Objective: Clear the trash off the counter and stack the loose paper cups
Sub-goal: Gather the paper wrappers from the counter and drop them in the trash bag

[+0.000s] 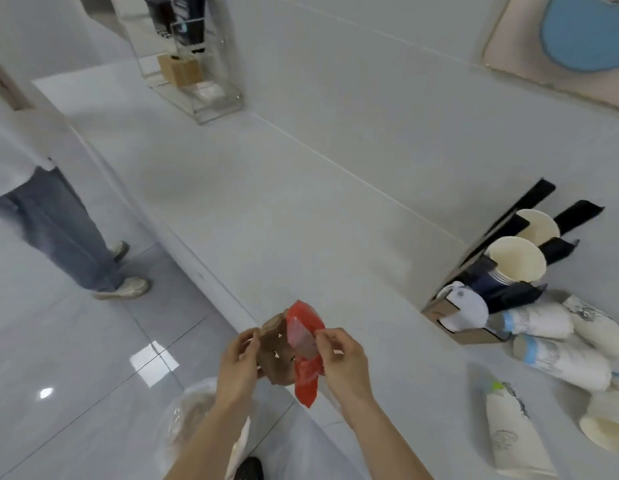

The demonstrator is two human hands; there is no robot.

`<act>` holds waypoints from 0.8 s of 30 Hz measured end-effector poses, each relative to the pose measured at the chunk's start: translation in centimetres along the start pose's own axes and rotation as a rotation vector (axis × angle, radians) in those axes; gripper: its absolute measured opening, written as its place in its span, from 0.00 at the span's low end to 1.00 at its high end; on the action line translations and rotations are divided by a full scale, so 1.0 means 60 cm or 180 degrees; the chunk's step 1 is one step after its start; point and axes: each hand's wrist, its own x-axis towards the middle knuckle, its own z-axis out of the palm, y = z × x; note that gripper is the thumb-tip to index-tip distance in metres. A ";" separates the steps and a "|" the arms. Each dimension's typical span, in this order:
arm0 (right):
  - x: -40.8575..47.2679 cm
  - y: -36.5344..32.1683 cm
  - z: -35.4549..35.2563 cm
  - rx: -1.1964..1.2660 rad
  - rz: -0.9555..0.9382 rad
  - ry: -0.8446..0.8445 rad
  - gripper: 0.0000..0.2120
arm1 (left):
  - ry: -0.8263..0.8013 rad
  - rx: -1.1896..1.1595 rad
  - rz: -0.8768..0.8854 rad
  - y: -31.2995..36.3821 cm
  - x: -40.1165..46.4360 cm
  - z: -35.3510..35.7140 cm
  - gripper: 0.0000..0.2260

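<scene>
My left hand (238, 362) grips a crumpled brown cardboard piece (277, 355) at the counter's front edge. Right beside it, my right hand (342, 362) pinches a red plastic wrapper (306, 372) that hangs down against the cardboard. Both pieces are held in the air just over the counter edge. Several loose white paper cups (557, 358) lie on their sides at the right of the white counter (301, 209). One more cup (512, 434) lies nearer me. Stacked cups (515, 259) sit in a black cup holder (491, 292).
A clear plastic bag (194, 414) hangs open below my hands, over the grey tiled floor. Another person's legs (69, 237) stand at the left by the counter. A clear acrylic organiser (197, 81) with boxes stands at the far end of the counter.
</scene>
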 end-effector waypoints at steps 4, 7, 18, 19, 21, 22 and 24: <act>-0.010 -0.006 0.139 -0.0292 -0.0005 -0.0315 0.07 | 0.0421 -0.0179 -0.0151 -0.022 0.029 -0.132 0.08; -0.024 0.015 0.226 -0.0454 0.0165 -0.0531 0.07 | 0.0764 -0.0096 -0.0302 -0.062 0.045 -0.213 0.06; -0.048 0.149 0.417 -0.1305 0.0992 -0.1276 0.10 | 0.1202 0.0346 -0.0972 -0.214 0.080 -0.356 0.02; -0.047 0.157 0.430 -0.1351 0.1036 -0.1333 0.12 | 0.1174 0.0412 -0.1007 -0.225 0.087 -0.362 0.02; -0.043 0.159 0.454 -0.1360 0.1172 -0.1466 0.19 | 0.1052 0.0552 -0.1083 -0.239 0.104 -0.373 0.08; -0.040 0.159 0.463 -0.1369 0.1225 -0.1593 0.22 | 0.0935 0.0671 -0.1113 -0.244 0.113 -0.377 0.14; -0.042 0.148 0.478 -0.1538 0.1233 -0.1925 0.25 | 0.0773 0.1016 -0.1111 -0.254 0.135 -0.388 0.23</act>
